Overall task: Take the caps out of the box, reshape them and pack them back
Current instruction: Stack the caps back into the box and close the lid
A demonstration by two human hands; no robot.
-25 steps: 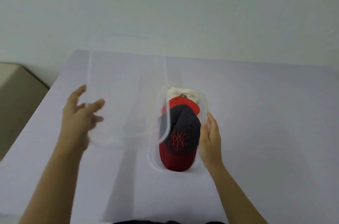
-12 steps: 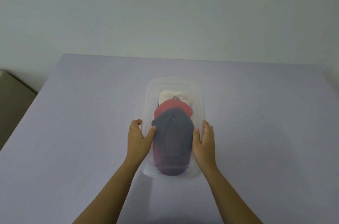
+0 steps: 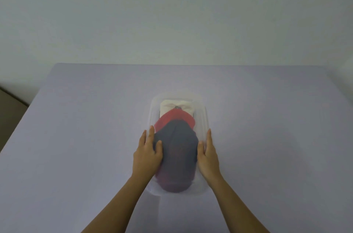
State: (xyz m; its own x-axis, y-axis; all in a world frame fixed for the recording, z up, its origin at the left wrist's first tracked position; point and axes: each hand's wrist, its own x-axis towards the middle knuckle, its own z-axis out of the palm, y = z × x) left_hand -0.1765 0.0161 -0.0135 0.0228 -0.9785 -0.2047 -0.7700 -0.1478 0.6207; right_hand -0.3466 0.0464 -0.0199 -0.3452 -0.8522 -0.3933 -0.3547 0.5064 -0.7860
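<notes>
The clear plastic box [image 3: 202,188] stands in the middle of the pale lilac table [image 3: 76,137], with its long side running away from the person. Its frosted translucent lid [image 3: 200,118] lies on top and covers it fully. One second ago the left hand held this lid in the air to the left of the box, and the box stood uncovered. Half a second ago the lid was already on, as it is now.

Three caps lie in a row inside the box. The dark blue cap with a red brim [image 3: 177,146] is nearest to the person. Behind it is the red cap [image 3: 175,118], and the cream cap [image 3: 172,104] is at the far end. Through the lid they look hazy, and the red emblem on the dark blue cap, sharp one second ago, is now only a faint mark.

The left hand [image 3: 147,153] rests flat against the left edge of the lid, with straight fingers and the thumb on top. Half a second ago these fingers were more bent. The right hand [image 3: 208,154] lies the same way on the right edge, nearly where it was. Neither hand is grasping anything.

Behind the table is a plain white wall [image 3: 172,13].
</notes>
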